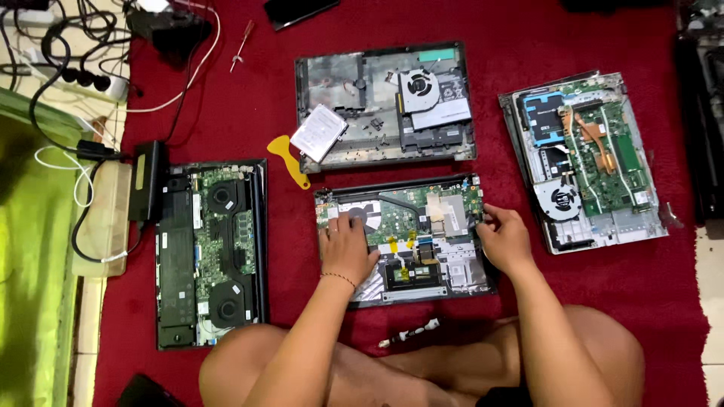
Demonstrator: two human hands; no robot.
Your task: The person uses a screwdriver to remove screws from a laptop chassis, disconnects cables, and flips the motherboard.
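Note:
An opened laptop [422,226] with its green circuit board bare lies on the red cloth [249,113] right in front of me. My left hand [345,247] rests flat on its left part, fingers spread near the round fan. At the laptop's right edge, my right hand [504,237] touches the board with its fingertips. Neither hand holds anything that I can see. A screwdriver [411,332] with a pale handle lies on the cloth between the laptop and my crossed legs.
Three more opened laptops lie around: one at the left [211,252], one at the back [385,102] with a silver drive [319,133] on it, one at the right [584,158]. A yellow pry tool [286,154], a power brick [148,181] and cables sit left.

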